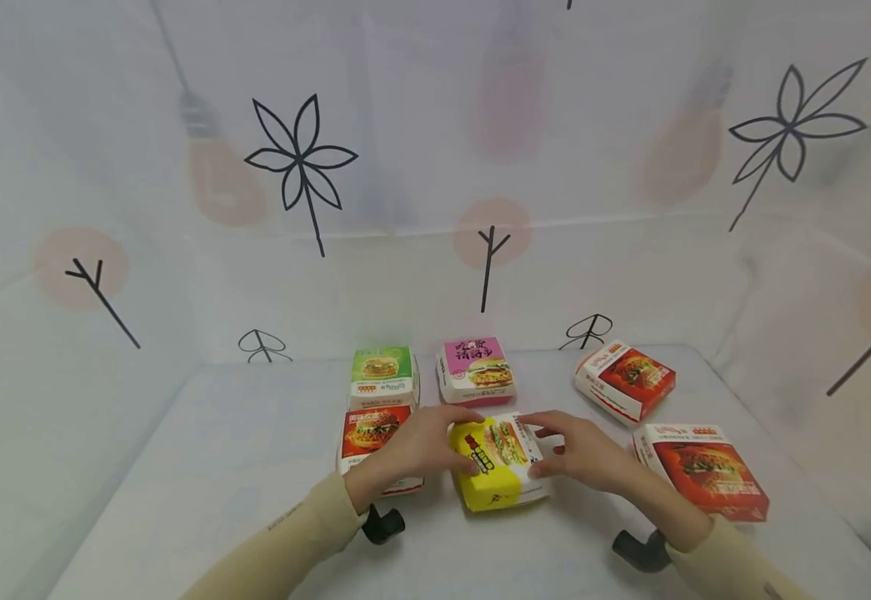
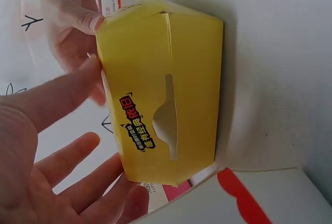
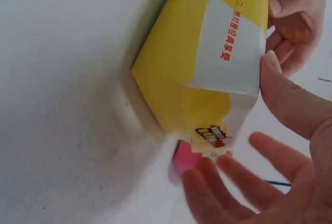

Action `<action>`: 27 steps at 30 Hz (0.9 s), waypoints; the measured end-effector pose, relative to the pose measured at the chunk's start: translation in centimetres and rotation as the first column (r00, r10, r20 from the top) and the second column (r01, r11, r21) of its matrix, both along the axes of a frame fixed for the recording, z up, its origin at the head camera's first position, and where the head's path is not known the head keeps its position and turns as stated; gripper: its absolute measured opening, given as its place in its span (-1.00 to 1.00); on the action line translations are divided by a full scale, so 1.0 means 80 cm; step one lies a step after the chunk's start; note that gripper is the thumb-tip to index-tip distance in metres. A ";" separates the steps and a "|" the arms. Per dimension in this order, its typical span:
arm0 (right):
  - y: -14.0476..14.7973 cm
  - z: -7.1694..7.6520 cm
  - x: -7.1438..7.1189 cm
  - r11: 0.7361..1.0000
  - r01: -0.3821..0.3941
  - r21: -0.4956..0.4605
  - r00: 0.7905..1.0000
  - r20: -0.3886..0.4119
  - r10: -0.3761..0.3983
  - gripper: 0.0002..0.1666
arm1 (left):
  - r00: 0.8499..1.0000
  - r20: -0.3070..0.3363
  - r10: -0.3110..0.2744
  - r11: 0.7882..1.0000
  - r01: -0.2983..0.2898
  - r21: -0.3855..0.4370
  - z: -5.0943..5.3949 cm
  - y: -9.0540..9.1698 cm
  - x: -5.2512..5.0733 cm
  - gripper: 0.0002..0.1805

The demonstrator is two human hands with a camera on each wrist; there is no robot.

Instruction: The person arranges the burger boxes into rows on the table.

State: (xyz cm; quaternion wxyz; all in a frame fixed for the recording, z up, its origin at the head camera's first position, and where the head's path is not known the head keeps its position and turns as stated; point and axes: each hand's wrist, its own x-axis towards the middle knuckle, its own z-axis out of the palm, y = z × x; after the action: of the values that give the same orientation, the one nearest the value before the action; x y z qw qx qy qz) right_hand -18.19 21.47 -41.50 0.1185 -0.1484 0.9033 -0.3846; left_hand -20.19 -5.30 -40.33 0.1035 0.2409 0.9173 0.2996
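A yellow and white burger box [image 1: 503, 479] lies on the white surface between both hands. My left hand [image 1: 420, 446] grips its left side, thumb near the front and fingers towards the back. On the right side my right hand [image 1: 588, 454] holds it the same way, fingers bent. The left wrist view shows the box's yellow side [image 2: 197, 94] with a slot, and my left hand [image 2: 21, 130] with its thumb on the upper edge. In the right wrist view the thumb of my right hand [image 3: 319, 151] presses the edge of the box [image 3: 228, 42]. The box's underside is hidden.
Left of the box are a green box [image 1: 381, 375] and a red one [image 1: 375, 429], partly behind my left hand. A pink box [image 1: 476, 371] stands behind. Two red boxes [image 1: 633, 379] [image 1: 705, 475] lie right. Black bent pieces [image 1: 384, 526] [image 1: 641, 552] sit near both forearms.
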 end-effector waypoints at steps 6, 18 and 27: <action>0.003 -0.009 -0.006 0.997 -0.052 -0.065 0.998 0.032 0.054 0.08 | 0.999 0.020 -0.036 0.998 0.037 -0.043 0.000 0.001 0.000 -0.17; 0.010 -0.013 -0.009 0.994 -0.098 -0.053 0.995 -0.021 0.097 -0.04 | 0.996 -0.040 -0.078 0.989 0.073 -0.126 0.005 0.006 0.006 -0.07; 0.014 -0.013 -0.004 0.997 -0.067 0.050 0.994 -0.081 0.071 -0.07 | 0.999 -0.048 0.016 0.998 -0.019 -0.067 0.006 0.002 0.006 -0.08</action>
State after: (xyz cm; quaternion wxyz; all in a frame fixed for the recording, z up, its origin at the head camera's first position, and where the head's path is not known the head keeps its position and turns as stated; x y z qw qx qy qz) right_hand -18.48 22.60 -42.53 0.0975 -0.1925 0.9107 -0.3524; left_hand -19.67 -5.11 -39.86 0.0872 0.2363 0.9312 0.2636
